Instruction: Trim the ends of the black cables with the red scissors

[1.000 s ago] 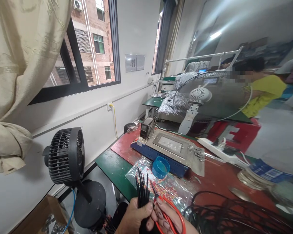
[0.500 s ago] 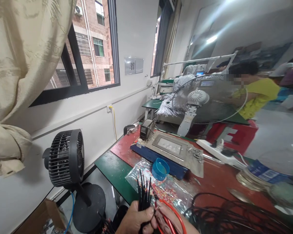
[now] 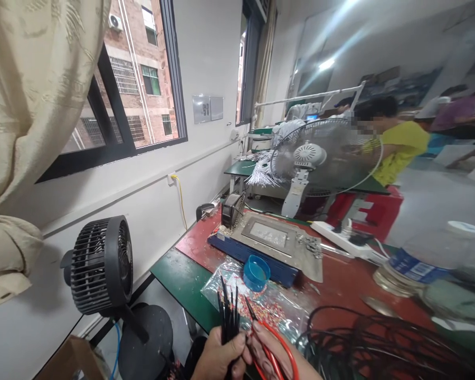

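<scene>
My left hand [image 3: 221, 352] is closed round a bundle of black cables [image 3: 230, 311], whose cut ends point up. Against it, my right hand [image 3: 271, 345] grips red-handled scissors [image 3: 288, 348]; their dark blades stand just right of the bundle. The lower part of both hands runs out of the picture. Beyond the fingers, a clear plastic sheet [image 3: 293, 311] carries many tiny red and yellow scraps [image 3: 267, 310]. A round blue dish [image 3: 256, 273] sits at its far side.
Coiled black cable [image 3: 364, 343] lies at the right, near a large clear plastic jar [image 3: 423, 258]. A blue-sided heating device [image 3: 257, 258], a small blower [image 3: 233, 210] and a white power strip [image 3: 348, 243] stand farther back. One black fan [image 3: 103, 264] is left; a person in yellow [image 3: 404, 145] sits beyond.
The whole view has shifted slightly left as the head turned. Both hands keep their hold; the scissors' blades now show more plainly, a little apart from the cable bundle.
</scene>
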Motion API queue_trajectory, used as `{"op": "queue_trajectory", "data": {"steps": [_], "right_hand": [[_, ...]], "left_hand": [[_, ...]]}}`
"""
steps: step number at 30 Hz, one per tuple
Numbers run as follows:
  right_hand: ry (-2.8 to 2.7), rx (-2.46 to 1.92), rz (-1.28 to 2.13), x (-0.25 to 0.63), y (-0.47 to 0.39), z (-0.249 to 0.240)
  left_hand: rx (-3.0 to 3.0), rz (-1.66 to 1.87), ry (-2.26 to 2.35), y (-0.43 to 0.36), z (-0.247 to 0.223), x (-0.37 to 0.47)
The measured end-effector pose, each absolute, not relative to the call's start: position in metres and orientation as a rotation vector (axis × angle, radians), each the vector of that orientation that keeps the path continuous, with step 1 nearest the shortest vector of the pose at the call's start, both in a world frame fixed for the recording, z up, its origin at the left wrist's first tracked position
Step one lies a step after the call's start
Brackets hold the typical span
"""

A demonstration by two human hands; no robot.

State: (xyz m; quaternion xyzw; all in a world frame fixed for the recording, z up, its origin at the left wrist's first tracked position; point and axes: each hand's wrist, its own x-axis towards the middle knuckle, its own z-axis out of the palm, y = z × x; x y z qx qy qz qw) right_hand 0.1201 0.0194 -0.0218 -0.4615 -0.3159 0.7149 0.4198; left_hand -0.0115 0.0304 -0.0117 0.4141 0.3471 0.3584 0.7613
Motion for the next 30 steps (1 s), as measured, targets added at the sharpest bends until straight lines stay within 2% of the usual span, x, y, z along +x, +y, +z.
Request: {"op": "queue_trajectory", "data": {"steps": [10,21,30], "right_hand": [[-0.919,-1.063,1.777,0.124,0.017,-0.019],[-0.878,-1.156,1.727,0.123,0.015,-0.046],[-0.903,-1.103,1.823,0.123,0.008,-0.031]], "left_hand": [[0.889,0.842,0.828,0.031,-0.016,-0.012],[0.839,0.934,0.884,0.029,-0.02,-0.006],[0.862,0.933,0.869,0.029,-0.018,-0.008]]}}
